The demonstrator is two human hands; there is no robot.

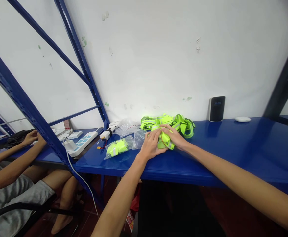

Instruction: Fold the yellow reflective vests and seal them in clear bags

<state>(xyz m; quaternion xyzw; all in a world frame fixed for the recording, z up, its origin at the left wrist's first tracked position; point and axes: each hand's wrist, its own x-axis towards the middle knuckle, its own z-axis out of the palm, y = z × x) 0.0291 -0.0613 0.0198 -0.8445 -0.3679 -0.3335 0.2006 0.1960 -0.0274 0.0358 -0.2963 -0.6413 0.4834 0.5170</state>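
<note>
Left hand: The left hand is closed on the near left side of the folded strap, fingers curled, thumb extended along its lower edge.
Right hand: The right hand grips the same piece from the right, fingers bent over its top; the exact thumb contact cannot be told.
Folded strap: The folded strap, fluorescent yellow-green with pale reflective bands, is compressed between both hands, low over the desk. A thin orange line crosses it.
Strap pile: The strap pile, same colour, lies in loose loops directly behind the hands, near the wall.
Packed unit: A bagged strap lies flat in clear plastic, left of the left hand and well apart from the pile.
Plastic bags: A clear bag lies just beside the left hand; further clear plastic is behind it.
Wired device: A white device with a black band, red wires and a yellow connector is located near the rack post.
Power supply: Beyond the post, a power strip carries a white plug; a white cable hangs below.
Right section: A black-faced clock stands upright near the wall; a white rounded case lies to its right.
Adjacent station: At far left, a co-worker's hand is raised near a black item; its grip cannot be made out.
</note>
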